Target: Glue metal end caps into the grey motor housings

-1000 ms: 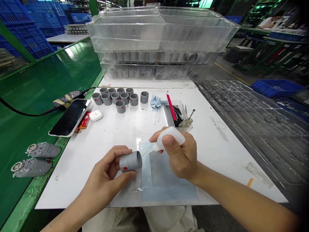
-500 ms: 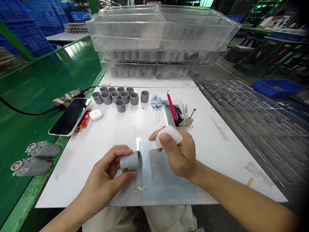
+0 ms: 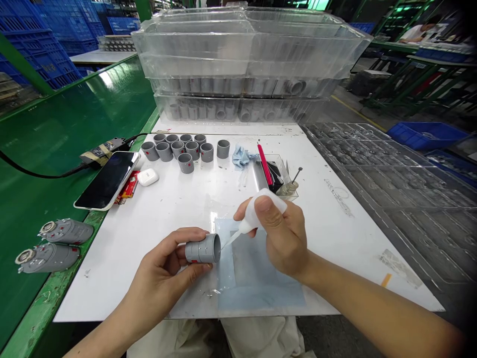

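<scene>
The left hand [image 3: 164, 278] is closed around a grey sleeve [image 3: 203, 249], thumb below and fingers curled over the top, holding it on its side just above the white table [image 3: 167, 209] with its open end turned toward the right; the right hand [image 3: 285, 236] grips a small white squeeze bottle [image 3: 261, 208], thumb pressed on its body, the thin nozzle slanting down-left with its tip at the sleeve's open rim; beneath both lies a pale blue sheet [image 3: 257, 278] on the table's near edge; farther back stands a cluster of like grey sleeves [image 3: 182, 148], upright and close together; a phone [image 3: 108, 180] lies at the table's left edge.
</scene>
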A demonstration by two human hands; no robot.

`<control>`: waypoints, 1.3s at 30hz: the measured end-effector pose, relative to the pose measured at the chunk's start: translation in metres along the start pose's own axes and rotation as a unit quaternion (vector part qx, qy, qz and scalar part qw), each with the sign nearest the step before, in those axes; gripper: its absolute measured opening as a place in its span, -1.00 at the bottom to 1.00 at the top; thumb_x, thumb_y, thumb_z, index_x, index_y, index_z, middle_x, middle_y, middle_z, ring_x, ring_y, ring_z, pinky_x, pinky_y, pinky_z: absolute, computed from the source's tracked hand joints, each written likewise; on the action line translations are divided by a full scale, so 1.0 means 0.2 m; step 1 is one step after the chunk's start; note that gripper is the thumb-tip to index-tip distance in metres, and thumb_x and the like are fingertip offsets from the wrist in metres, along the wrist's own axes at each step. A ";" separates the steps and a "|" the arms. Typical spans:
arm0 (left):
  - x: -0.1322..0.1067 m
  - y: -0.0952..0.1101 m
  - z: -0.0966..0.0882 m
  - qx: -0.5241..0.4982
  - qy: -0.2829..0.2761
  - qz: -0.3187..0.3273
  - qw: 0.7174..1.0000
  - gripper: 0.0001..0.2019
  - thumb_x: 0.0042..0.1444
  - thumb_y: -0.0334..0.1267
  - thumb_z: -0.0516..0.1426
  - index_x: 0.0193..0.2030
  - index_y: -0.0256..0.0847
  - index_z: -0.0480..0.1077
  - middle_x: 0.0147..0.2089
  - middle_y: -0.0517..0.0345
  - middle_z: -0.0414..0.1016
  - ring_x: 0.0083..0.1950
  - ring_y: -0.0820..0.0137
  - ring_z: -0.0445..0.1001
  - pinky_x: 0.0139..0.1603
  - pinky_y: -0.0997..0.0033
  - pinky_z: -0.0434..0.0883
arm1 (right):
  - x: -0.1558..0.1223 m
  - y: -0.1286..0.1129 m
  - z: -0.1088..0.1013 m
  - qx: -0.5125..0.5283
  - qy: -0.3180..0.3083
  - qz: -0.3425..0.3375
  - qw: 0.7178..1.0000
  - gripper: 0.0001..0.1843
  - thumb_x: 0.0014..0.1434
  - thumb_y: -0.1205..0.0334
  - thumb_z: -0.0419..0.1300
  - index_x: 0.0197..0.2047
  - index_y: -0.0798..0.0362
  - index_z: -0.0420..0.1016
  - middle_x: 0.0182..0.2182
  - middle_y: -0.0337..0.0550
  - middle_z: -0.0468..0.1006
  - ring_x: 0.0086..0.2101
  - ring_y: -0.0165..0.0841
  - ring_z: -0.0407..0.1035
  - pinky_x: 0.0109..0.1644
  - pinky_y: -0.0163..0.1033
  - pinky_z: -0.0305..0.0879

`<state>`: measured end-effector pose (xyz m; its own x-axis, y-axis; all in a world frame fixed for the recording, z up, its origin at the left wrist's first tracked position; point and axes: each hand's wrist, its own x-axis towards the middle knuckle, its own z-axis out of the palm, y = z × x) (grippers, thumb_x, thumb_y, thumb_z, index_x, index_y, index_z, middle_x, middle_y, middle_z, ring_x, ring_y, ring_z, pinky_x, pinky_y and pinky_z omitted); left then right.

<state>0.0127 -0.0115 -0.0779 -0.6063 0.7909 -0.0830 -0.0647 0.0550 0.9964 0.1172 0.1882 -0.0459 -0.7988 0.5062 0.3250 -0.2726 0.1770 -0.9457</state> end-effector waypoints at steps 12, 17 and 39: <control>0.00 0.02 0.00 -0.039 0.011 -0.018 0.999 -0.84 0.18 -0.45 0.29 -0.27 -0.12 0.43 0.20 0.12 0.42 0.13 0.42 0.43 0.02 0.62 0.40 | 0.00 0.02 0.01 -0.062 -0.024 -0.062 0.996 -0.55 0.42 -0.01 0.12 -0.36 0.11 0.60 -0.51 -0.17 0.51 -0.55 -0.45 0.33 -0.54 -0.32 0.25; 0.00 0.02 0.01 -0.022 0.018 -0.014 0.999 -0.84 0.15 -0.45 0.29 -0.34 -0.14 0.43 0.18 0.09 0.41 0.15 0.37 0.40 0.02 0.57 0.37 | -0.02 0.03 0.01 -0.055 -0.039 -0.030 0.997 -0.54 0.43 -0.03 0.11 -0.35 0.11 0.60 -0.54 -0.20 0.47 -0.53 -0.46 0.33 -0.50 -0.33 0.28; -0.01 0.02 -0.01 0.057 -0.014 0.017 0.998 -0.73 0.10 -0.51 0.25 -0.54 -0.16 0.37 0.08 0.16 0.38 0.01 0.34 0.45 -0.12 0.49 0.39 | -0.02 0.00 0.04 -0.047 -0.070 0.010 0.996 -0.47 0.42 -0.08 0.09 -0.39 0.14 0.59 -0.64 -0.28 0.33 -0.58 -0.47 0.30 -0.50 -0.33 0.23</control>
<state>0.0126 -0.0140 -0.0742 -0.5841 0.8101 -0.0502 0.0478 0.0961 0.9942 0.1160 0.1803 -0.0478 -0.8722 0.3889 0.2967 -0.2103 0.2496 -0.9452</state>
